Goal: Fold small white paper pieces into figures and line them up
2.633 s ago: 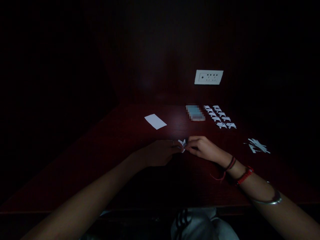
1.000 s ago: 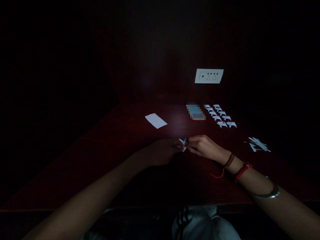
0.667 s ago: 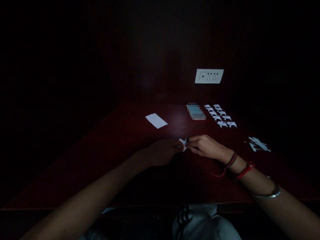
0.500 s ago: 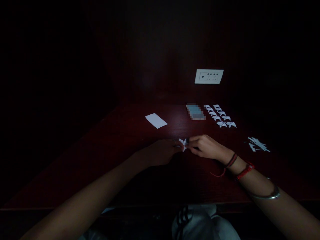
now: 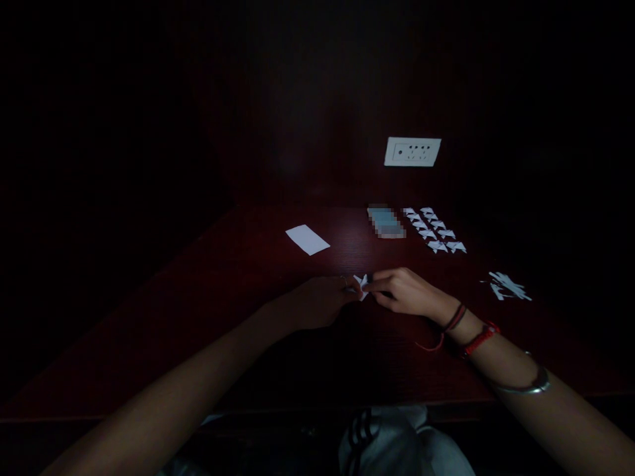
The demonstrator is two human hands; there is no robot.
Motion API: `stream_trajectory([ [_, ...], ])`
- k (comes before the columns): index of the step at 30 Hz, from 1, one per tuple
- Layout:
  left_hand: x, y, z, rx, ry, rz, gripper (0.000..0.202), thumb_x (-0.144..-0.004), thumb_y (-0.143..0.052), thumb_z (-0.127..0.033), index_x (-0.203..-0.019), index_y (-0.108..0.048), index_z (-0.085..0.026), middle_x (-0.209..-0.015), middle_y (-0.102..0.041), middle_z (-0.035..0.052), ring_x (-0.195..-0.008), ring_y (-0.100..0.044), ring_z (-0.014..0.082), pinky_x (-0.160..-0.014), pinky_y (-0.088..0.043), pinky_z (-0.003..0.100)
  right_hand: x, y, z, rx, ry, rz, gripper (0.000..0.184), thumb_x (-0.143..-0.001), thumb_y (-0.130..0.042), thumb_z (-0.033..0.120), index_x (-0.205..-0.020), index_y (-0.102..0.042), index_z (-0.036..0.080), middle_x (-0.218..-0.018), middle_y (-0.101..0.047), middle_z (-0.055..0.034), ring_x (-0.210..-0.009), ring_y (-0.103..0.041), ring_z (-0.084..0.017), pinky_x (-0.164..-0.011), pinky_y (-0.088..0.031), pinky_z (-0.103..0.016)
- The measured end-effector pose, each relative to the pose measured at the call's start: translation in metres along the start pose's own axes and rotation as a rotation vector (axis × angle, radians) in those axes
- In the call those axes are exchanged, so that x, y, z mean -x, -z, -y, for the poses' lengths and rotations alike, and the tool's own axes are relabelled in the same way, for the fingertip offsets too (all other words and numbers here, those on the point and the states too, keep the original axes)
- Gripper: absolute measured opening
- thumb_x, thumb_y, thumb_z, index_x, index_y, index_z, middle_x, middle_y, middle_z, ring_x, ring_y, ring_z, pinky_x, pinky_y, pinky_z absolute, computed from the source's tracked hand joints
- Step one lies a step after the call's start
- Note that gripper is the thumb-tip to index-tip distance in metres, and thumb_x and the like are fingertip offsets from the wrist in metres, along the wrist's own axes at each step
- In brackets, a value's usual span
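Right hand has edged its index finger inward onto the paper; whether it grips, I cannot tell. Left hand pinches the paper's left side, between both hands. Beyond, on the table, lie a sheet and folded pieces.

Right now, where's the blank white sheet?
In the head view, the white sheet lies on the table beyond the left hand and left of the folded paper rows.

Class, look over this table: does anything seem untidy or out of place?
The strips on the right look untidy: they lie crisscrossed, while the folded papers beyond them sit in two rows.
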State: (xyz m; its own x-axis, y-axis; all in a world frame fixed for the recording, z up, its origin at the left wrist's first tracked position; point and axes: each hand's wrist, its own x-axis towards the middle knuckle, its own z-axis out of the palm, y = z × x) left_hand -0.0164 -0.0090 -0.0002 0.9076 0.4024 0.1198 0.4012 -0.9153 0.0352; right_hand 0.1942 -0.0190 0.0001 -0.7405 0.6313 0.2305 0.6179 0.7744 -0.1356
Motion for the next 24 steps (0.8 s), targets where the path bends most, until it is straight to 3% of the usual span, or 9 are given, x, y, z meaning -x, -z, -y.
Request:
stream_trajectory([
  [10,0.001,-0.002,0.001,-0.012,0.012,-0.009,0.039,-0.077,-0.037,-0.008,-0.113,-0.042,-0.021,-0.116,-0.041,0.003,-0.1,-0.044,0.0158,-0.082,-0.038,0.026,0.001,0.002,-0.004,0.02,0.003,0.004,0.023,-0.074,-0.043,0.013,-0.086,-0.062,0.018,-0.082,-0.059,-0.0026,-0.07,-0.054,-0.011,-0.065,-0.039,-0.022],
  [14,0.001,-0.006,0.005,-0.038,0.025,-0.037,0.041,-0.077,-0.039,-0.008,-0.115,-0.042,-0.022,-0.118,-0.038,0.0051,-0.094,-0.048,0.0154,-0.08,-0.038,0.028,0.002,0.004,-0.009,-0.011,-0.055,-0.121,0.024,-0.075,-0.042,0.012,-0.088,-0.061,0.017,-0.078,-0.058,-0.0025,-0.068,-0.052,-0.011,-0.064,-0.039,-0.022],
  [17,0.001,-0.008,0.009,-0.057,-0.014,-0.064,0.043,-0.077,-0.039,-0.006,-0.115,-0.041,-0.024,-0.12,-0.036,0.005,-0.105,-0.041,0.0175,-0.086,-0.033,0.03,0.002,0.004,-0.013,-0.064,-0.075,-0.207,0.026,-0.075,-0.042,0.012,-0.093,-0.06,0.017,-0.079,-0.058,-0.0023,-0.07,-0.052,-0.011,-0.065,-0.039,-0.022],
  [20,0.0,-0.006,0.01,-0.134,0.003,-0.089,0.04,-0.079,-0.038,-0.008,-0.115,-0.042,-0.026,-0.122,-0.035,0.0058,-0.114,-0.031,0.022,-0.089,-0.027,0.036,0.001,0.001,-0.017,-0.101,-0.072,-0.196,0.027,-0.075,-0.043,0.012,-0.095,-0.059,0.018,-0.08,-0.057,-0.0024,-0.07,-0.052,-0.011,-0.067,-0.04,-0.023],
  [24,-0.002,-0.005,0.007,-0.213,0.082,-0.066,0.036,-0.081,-0.039,-0.016,-0.116,-0.041,-0.027,-0.114,-0.042,0.007,-0.104,-0.038,0.0228,-0.082,-0.029,0.037,-0.003,-0.004,-0.021,-0.113,-0.077,-0.194,0.026,-0.075,-0.045,0.015,-0.098,-0.058,0.018,-0.088,-0.054,-0.0046,-0.081,-0.051,-0.013,-0.075,-0.041,-0.027],
])
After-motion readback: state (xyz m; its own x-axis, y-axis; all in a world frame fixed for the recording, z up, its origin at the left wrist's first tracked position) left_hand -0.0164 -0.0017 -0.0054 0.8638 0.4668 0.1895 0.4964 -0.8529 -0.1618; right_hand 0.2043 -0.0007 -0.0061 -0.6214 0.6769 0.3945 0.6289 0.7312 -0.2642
